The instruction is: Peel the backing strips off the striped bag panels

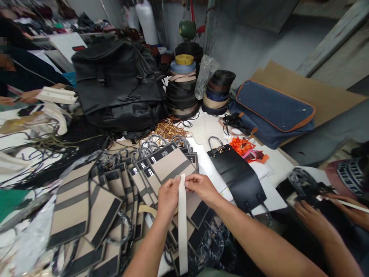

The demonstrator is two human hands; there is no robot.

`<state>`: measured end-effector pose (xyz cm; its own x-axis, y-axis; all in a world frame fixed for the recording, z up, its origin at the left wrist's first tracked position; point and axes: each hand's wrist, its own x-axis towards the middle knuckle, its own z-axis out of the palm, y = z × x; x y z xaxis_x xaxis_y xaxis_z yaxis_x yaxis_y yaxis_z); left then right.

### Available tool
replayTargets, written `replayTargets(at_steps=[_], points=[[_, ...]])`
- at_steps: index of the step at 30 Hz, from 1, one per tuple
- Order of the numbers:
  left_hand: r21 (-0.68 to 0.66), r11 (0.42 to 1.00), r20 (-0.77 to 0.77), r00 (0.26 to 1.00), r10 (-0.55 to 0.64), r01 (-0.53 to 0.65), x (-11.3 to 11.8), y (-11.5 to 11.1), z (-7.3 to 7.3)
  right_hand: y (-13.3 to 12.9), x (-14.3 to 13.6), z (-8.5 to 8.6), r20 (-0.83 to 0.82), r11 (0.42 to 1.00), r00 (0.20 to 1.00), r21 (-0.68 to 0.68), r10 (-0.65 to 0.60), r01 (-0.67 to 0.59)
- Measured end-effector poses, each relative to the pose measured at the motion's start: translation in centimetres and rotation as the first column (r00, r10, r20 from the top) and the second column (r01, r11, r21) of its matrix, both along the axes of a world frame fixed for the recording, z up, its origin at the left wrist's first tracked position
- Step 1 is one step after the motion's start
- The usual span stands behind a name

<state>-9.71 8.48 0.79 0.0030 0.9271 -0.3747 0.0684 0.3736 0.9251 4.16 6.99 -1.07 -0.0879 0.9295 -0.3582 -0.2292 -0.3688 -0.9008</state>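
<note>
A long off-white strip [182, 227] hangs down between my forearms, its top end pinched by both hands. My left hand [170, 192] grips the strip's left edge near the top, fingers closed. On the other side, my right hand [200, 186] holds the same end between thumb and fingers. Beneath and behind the hands lie many beige and black bag panels [171, 163] with wrapped handles, heaped across the table. A curl of yellowish tape [147, 209] shows just left of my left hand.
A black handbag [238, 173] lies to the right, near orange scraps [242, 146]. Behind stand a large black bag [121, 84], stacked rolls [183, 88] and a blue bag [273, 104]. Other people's hands [314, 217] work at right and at far left.
</note>
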Motion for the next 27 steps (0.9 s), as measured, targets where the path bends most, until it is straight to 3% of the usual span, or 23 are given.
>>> replayTargets(at_steps=[5,8,11,13,16,19,22,25,27], points=[[0.106,0.991,-0.036,0.996,-0.078,0.081,-2.3,-0.5,0.0,1.1,-0.7,0.9,0.031,0.999,0.999,-0.036,-0.018,0.019],[0.092,0.989,-0.006,0.993,-0.115,0.115,-3.2,-0.9,-0.1,1.4,-1.0,0.9,0.079,1.000,0.997,-0.023,-0.001,0.002],[0.101,0.990,-0.110,0.990,-0.091,0.102,-3.7,-1.0,-0.1,1.8,-1.0,1.6,0.207,0.993,0.976,0.078,0.069,-0.086],[0.136,0.982,-0.186,0.977,-0.103,0.130,-3.9,-0.9,0.0,2.5,-0.8,2.6,0.388,0.951,0.914,0.218,0.123,-0.220],[0.176,0.967,-0.301,0.946,-0.125,0.183,-4.3,-0.3,0.1,4.3,-0.6,4.4,0.687,0.782,0.705,0.336,0.179,-0.526],[0.229,0.940,-0.404,0.903,-0.146,0.254,-4.9,0.6,0.1,6.2,-0.7,5.7,0.865,0.627,0.477,0.287,0.155,-0.724],[0.308,0.891,-0.493,0.857,-0.150,0.333,-5.5,1.5,0.1,7.3,-1.2,6.3,0.941,0.561,0.328,0.229,0.080,-0.796],[0.318,0.863,-0.586,0.797,-0.147,0.393,-5.8,2.5,0.3,7.9,-1.6,6.3,0.951,0.557,0.302,0.216,0.065,-0.802],[0.317,0.859,-0.619,0.774,-0.133,0.401,-5.6,3.2,0.4,8.5,-1.6,5.6,0.918,0.587,0.380,0.246,0.115,-0.771]])
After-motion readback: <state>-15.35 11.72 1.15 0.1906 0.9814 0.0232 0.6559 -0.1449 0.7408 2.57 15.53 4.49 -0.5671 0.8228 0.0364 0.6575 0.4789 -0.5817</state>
